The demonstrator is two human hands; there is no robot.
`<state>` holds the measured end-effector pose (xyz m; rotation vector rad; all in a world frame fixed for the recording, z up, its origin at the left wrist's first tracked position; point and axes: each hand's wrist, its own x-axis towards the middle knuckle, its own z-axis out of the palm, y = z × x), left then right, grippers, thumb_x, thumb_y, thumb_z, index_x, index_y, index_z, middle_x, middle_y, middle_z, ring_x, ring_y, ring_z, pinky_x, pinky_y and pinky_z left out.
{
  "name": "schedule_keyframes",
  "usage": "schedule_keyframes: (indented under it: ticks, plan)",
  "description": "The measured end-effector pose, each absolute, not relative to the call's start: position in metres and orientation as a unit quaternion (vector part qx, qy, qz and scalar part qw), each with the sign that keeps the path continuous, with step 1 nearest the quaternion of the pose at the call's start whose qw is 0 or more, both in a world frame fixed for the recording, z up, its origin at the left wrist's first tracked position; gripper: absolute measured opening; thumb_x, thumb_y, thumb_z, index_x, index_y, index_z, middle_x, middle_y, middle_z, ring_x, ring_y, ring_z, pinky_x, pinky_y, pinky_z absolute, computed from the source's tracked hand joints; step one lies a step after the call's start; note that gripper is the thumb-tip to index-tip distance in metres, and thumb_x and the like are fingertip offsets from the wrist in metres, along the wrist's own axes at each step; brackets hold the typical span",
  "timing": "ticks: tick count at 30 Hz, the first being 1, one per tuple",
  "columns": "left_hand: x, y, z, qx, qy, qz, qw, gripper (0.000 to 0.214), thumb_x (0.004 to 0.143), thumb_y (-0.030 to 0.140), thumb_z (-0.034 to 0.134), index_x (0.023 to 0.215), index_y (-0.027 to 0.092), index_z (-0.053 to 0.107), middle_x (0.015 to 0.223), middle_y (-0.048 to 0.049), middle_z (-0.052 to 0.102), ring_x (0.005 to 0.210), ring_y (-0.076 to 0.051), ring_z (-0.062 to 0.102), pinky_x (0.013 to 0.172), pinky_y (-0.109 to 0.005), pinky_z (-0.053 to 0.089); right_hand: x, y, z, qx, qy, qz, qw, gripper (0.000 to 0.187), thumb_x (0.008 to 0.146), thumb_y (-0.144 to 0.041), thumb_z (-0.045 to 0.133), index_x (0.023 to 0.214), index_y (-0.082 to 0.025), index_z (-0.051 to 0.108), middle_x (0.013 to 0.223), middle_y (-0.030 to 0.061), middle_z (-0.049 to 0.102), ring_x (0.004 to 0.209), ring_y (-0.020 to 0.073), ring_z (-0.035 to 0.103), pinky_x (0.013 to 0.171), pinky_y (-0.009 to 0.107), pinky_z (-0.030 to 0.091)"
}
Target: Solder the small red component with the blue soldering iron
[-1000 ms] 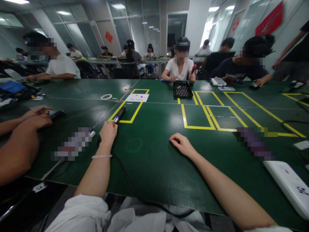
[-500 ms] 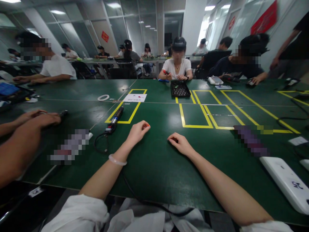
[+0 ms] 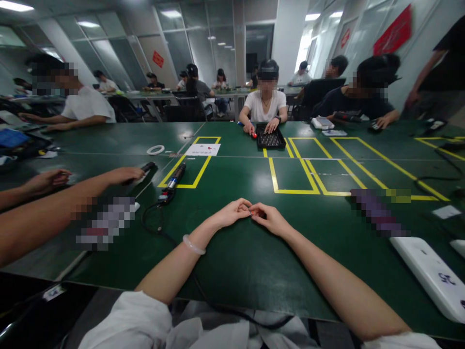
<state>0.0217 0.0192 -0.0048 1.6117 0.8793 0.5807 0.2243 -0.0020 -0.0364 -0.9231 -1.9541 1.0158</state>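
Observation:
Over the green table (image 3: 232,261), my left hand (image 3: 232,212) and my right hand (image 3: 269,218) meet at the fingertips in front of me. Both are closed in a pinch. Between them shows a tiny reddish thing (image 3: 250,213), too small to name. A pale bracelet (image 3: 193,245) circles my left wrist. To the left of my left hand lies a dark stick-shaped tool (image 3: 175,180) with a black cable (image 3: 150,228), partly inside a yellow tape outline (image 3: 196,183).
A co-worker's arm (image 3: 83,194) reaches in from the left, its hand on a dark tool (image 3: 145,169). Opposite, a person has both hands at a black tray (image 3: 271,145). A white power bank-like case (image 3: 430,278) lies at right. A paper sheet (image 3: 202,149) and white ring (image 3: 155,150) lie farther back.
My left hand has moved right and slightly down until its fingertips met my right hand's. The co-worker's hand at left has reached farther right. The person opposite has lowered both hands to the tray.

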Motion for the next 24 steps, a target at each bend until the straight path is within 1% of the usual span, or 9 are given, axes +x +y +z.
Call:
schedule_keyframes:
  ticks: [3,6,9,13,19,21,24]
  plan:
    - [0.023,0.018,-0.003,0.673,0.395,0.250,0.573,0.039,0.079,0.036,0.066,0.109,0.014,0.056,0.085,-0.0029,0.063,0.076,-0.012,0.057,0.070,-0.025,0.041,0.224,-0.003,-0.035,-0.371,-0.755,0.397,0.366,0.019,0.087,-0.028,0.057,0.103,-0.018,0.060,0.083,0.0018,0.065,0.071,0.0139,0.058,0.067,0.025,0.045]
    - [0.025,0.018,-0.003,0.662,0.424,0.246,0.566,0.031,0.080,0.040,0.063,0.095,0.013,0.060,0.076,-0.0016,0.062,0.070,-0.011,0.055,0.065,-0.024,0.040,0.224,-0.004,-0.033,-0.385,-0.747,0.396,0.371,0.019,0.089,-0.031,0.056,0.102,-0.018,0.059,0.081,0.0018,0.066,0.068,0.0135,0.057,0.064,0.025,0.044]
    - [0.026,0.018,-0.005,0.661,0.446,0.235,0.556,0.032,0.081,0.044,0.060,0.085,0.013,0.061,0.070,-0.0011,0.060,0.066,-0.011,0.055,0.062,-0.024,0.039,0.224,-0.005,-0.033,-0.394,-0.741,0.385,0.383,0.021,0.090,-0.034,0.056,0.101,-0.017,0.058,0.079,0.0014,0.065,0.067,0.0133,0.056,0.063,0.024,0.043]
    - [0.026,0.019,-0.007,0.659,0.447,0.238,0.556,0.033,0.082,0.045,0.059,0.083,0.012,0.062,0.071,-0.0023,0.063,0.065,-0.011,0.056,0.062,-0.024,0.039,0.223,-0.006,-0.032,-0.397,-0.738,0.381,0.391,0.023,0.090,-0.037,0.055,0.102,-0.018,0.059,0.079,0.0012,0.064,0.066,0.0131,0.056,0.062,0.024,0.043]
    - [0.025,0.017,-0.010,0.653,0.422,0.256,0.575,0.030,0.079,0.042,0.065,0.088,0.013,0.059,0.073,-0.0018,0.064,0.066,-0.010,0.055,0.064,-0.024,0.041,0.223,-0.004,-0.034,-0.397,-0.712,0.427,0.391,0.028,0.090,-0.043,0.055,0.104,-0.018,0.057,0.076,0.0016,0.067,0.066,0.0144,0.061,0.063,0.026,0.046]
    - [0.025,0.016,-0.011,0.647,0.409,0.267,0.585,0.031,0.077,0.040,0.068,0.088,0.013,0.058,0.074,-0.0018,0.064,0.066,-0.010,0.056,0.065,-0.025,0.041,0.223,-0.003,-0.035,-0.396,-0.708,0.433,0.394,0.027,0.090,-0.042,0.055,0.099,-0.018,0.057,0.076,0.0019,0.067,0.068,0.0149,0.062,0.065,0.027,0.047]
    - [0.026,0.015,-0.014,0.635,0.393,0.289,0.599,0.032,0.071,0.035,0.074,0.088,0.013,0.057,0.075,-0.0009,0.063,0.068,-0.010,0.056,0.067,-0.024,0.041,0.224,-0.003,-0.033,-0.394,-0.724,0.412,0.389,0.022,0.089,-0.039,0.056,0.091,-0.018,0.060,0.076,0.0013,0.064,0.068,0.0141,0.059,0.065,0.026,0.046]
